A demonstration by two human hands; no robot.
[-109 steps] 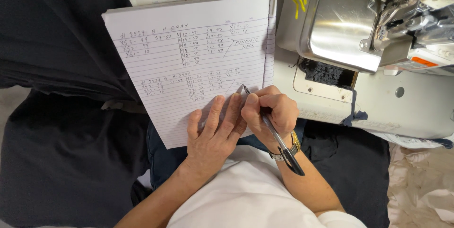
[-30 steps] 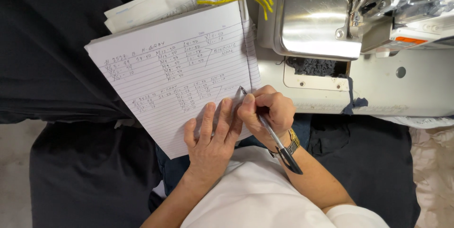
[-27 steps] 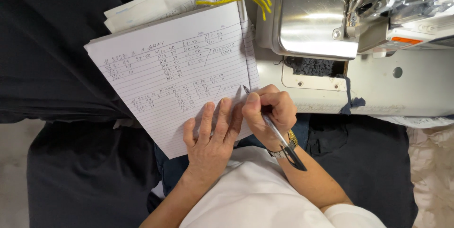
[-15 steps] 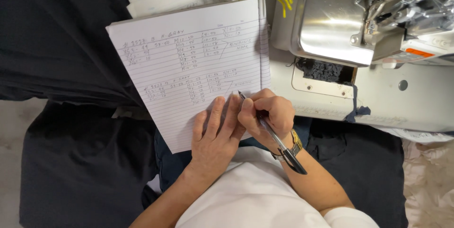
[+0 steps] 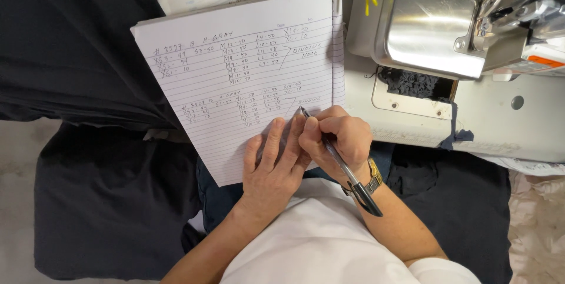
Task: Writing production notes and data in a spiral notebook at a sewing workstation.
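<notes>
Head view: right hand (image 5: 341, 143) grips a black pen (image 5: 338, 160), tip touching the lined notepad (image 5: 235, 72) on the lap. Left hand (image 5: 273, 166) lies flat, fingers spread, on the pad's lower edge, beside the sewing machine (image 5: 447, 19).

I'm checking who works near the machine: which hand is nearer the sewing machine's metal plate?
Right. The right hand holds the pen just below-left of the metal plate; the left hand lies farther left on the notepad.
</notes>
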